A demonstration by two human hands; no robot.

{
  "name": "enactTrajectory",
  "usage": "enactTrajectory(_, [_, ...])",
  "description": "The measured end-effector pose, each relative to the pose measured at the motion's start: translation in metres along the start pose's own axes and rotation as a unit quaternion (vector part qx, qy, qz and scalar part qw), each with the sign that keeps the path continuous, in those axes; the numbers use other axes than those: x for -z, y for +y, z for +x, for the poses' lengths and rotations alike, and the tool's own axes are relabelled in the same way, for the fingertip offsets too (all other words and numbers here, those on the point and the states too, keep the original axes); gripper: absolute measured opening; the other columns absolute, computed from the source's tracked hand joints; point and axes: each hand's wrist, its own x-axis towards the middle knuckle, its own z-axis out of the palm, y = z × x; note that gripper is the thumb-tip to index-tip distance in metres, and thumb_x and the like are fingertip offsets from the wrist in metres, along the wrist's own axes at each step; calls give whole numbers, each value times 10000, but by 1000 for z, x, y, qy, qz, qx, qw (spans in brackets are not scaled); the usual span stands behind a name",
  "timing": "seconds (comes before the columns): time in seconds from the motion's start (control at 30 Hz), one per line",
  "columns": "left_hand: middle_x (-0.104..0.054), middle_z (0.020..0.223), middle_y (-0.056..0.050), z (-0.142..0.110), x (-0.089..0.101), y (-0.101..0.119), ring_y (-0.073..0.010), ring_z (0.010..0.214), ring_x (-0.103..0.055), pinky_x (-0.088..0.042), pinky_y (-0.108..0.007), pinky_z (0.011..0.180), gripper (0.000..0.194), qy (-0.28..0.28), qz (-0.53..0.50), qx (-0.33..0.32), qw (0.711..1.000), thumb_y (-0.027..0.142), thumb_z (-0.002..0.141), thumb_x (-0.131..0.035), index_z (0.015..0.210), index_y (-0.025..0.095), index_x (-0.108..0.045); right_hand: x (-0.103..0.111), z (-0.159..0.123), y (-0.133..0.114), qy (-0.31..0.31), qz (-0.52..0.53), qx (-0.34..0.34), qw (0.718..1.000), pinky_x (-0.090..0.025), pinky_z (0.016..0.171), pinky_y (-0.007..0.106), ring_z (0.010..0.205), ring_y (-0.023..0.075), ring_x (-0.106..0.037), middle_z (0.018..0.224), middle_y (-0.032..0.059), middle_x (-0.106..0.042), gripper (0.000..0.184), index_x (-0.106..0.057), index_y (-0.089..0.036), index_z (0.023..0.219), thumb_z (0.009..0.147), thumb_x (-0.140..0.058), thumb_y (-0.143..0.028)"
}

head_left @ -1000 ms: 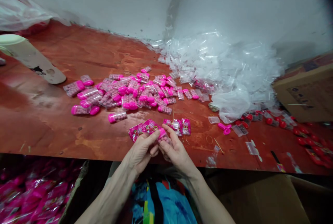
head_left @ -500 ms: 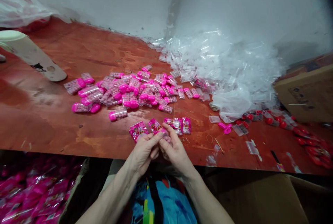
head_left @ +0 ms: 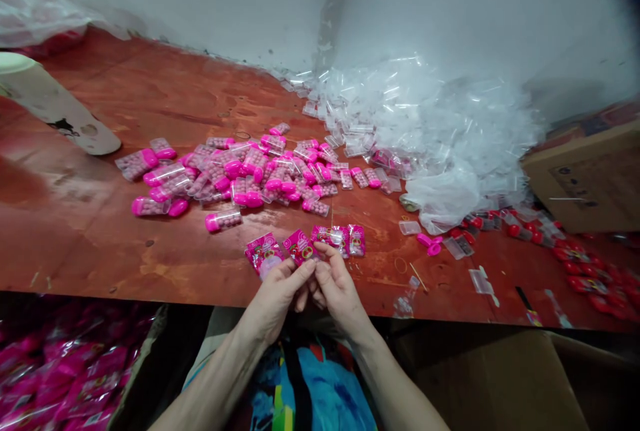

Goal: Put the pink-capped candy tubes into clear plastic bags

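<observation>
My left hand (head_left: 280, 291) and my right hand (head_left: 337, 284) meet at the table's front edge, fingers pinched together. Between their fingertips is the lower edge of a small shiny pink packet (head_left: 300, 246) with printed pictures. Fingers hide whatever else they may be holding. Just left lies another pink packet (head_left: 263, 251) with a pale round patch near its bottom. On the right, more pink packets (head_left: 337, 239) lie side by side. Beyond them is a heap of clear tubes (head_left: 255, 167) with bright pink caps and small pink balls inside.
Clear plastic pieces (head_left: 425, 117) are piled against the wall. Red-capped containers (head_left: 595, 271) and a cardboard box (head_left: 585, 177) are at the right. A pale bottle (head_left: 70, 111) lies tilted at the left. Below the table's left edge, a box holds many pink packets (head_left: 80, 364).
A tube with pink balls showed between my fingers before; now it is out of sight. The pink packet shows more fully and has turned slightly. The whole view has shifted a little.
</observation>
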Motion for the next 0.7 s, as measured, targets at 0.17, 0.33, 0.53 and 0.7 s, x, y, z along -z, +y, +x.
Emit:
enactTrajectory(0.17, [-531, 529, 93, 4, 5, 2, -31, 340, -385, -260, -176, 405, 455, 79, -5, -74, 994, 388, 809, -707, 1203, 214, -562, -2, -1, 3, 3, 4, -7, 1000, -233, 427, 168, 474, 58, -309, 673, -66, -471, 381, -443, -264, 1261, 939, -549, -438])
enactTrajectory(0.33, [-481, 462, 114, 5, -2, -6, -52, 318, -386, -279, -172, 390, 638, 76, 2, -67, 995, 407, 841, -659, 1396, 222, -405, 0, 0, 9, 12, -22, -2, 1000, -327, 459, 182, 499, 83, -408, 659, -64, -464, 370, -437, -271, 1261, 947, -517, -451])
enactTrajectory(0.53, [-687, 745, -20, -19, 11, -7, -56, 296, -397, -252, -204, 325, 568, 93, 120, -9, 988, 483, 843, -584, 1306, 164, -501, 48, -2, -7, 157, -430, 155, 875, -494, 798, 390, 892, 241, -616, 992, 93, -633, 492, -431, -231, 1376, 943, -501, -455])
enactTrajectory(0.7, [-628, 588, 8, -31, 50, -3, -103, 413, -486, -354, -211, 411, 328, 227, 244, -66, 940, 444, 817, -619, 968, 159, -678, 34, 7, -10, 245, -589, 270, 721, -395, 953, 520, 1128, 340, -498, 1176, 201, -533, 515, -493, -147, 1352, 931, -518, -444])
